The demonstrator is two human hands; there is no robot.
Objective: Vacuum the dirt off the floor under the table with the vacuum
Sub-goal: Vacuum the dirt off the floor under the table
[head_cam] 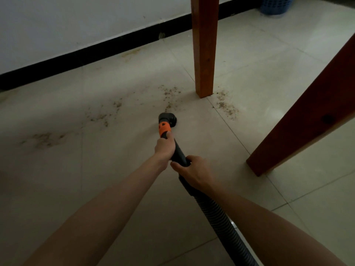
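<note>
A black vacuum wand with an orange collar ends in a round black nozzle that sits on the pale tiled floor. My left hand grips the wand just behind the orange collar, thumb on top. My right hand grips the wand further back, where the ribbed black hose starts. Brown dirt lies scattered just beyond the nozzle, left of the far wooden table leg. More dirt lies right of that leg, and fainter patches spread to the left.
A second wooden table leg slants in at the right, close to the hose. A white wall with a black skirting board runs along the back. A blue basket stands at the top right.
</note>
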